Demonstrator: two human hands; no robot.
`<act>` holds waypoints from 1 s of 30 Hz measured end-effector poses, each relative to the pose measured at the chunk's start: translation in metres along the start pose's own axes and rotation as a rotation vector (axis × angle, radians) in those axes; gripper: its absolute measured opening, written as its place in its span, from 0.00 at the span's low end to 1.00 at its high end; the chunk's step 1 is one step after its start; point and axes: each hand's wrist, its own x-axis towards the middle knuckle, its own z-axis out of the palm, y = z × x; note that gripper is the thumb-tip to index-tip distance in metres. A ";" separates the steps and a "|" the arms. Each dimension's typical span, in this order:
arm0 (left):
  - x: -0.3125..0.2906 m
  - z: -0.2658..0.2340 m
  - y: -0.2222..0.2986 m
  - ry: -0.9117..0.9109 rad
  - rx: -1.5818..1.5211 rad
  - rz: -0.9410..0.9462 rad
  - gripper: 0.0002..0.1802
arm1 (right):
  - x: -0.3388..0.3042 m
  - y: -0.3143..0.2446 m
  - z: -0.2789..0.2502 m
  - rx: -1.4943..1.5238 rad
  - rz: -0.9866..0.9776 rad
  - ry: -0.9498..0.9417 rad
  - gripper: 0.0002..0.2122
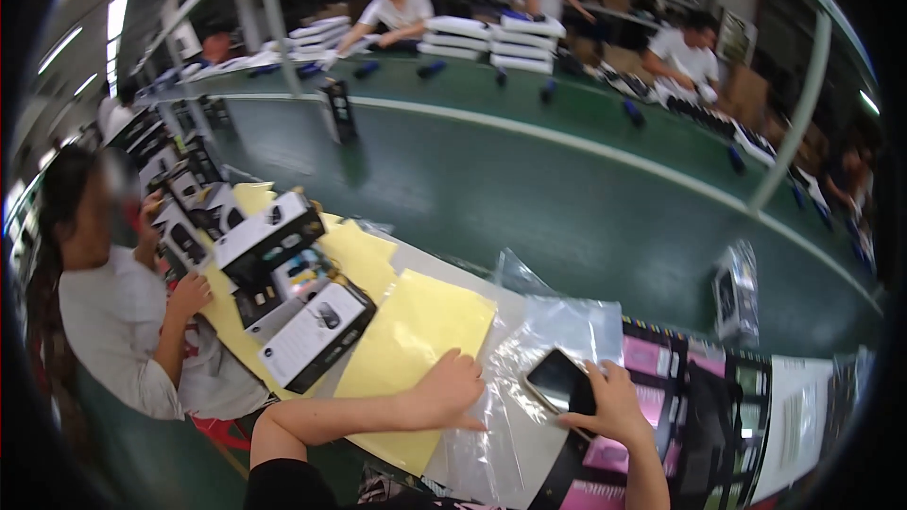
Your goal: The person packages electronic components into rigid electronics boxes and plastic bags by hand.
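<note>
My right hand (616,406) grips a smartphone (561,382) with a dark screen by its right end, thumb on the near side and fingers on the far side. The phone is just above clear plastic bags (584,319) spread over the table. My left hand (452,389) is closed with its fingers curled, over the right edge of a yellow sheet (416,321) and beside another clear bag (493,449). What lies inside those fingers, if anything, is hidden.
White-and-black boxes (316,335) are piled on the left, where a co-worker (142,321) handles more. Pink-and-black printed packages (652,397) cover the right. Beyond runs a green conveyor (529,208) carrying a bagged box (735,293). Other people work behind a rail.
</note>
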 end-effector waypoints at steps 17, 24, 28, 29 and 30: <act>0.009 -0.038 -0.007 0.400 -0.626 -0.117 0.09 | 0.030 -0.033 -0.023 0.318 -0.023 0.087 0.31; 0.037 -0.065 -0.009 0.537 -0.749 -0.295 0.15 | 0.061 -0.061 -0.034 1.100 -0.045 0.085 0.12; 0.039 -0.067 -0.014 0.516 -0.829 -0.429 0.18 | 0.072 -0.062 -0.041 1.058 -0.029 0.359 0.06; 0.039 -0.067 -0.013 0.481 -1.010 -0.425 0.18 | 0.074 -0.061 -0.042 1.047 -0.014 0.379 0.07; 0.042 -0.067 -0.015 0.426 -1.194 -0.404 0.18 | 0.078 -0.061 -0.042 1.039 0.008 0.406 0.07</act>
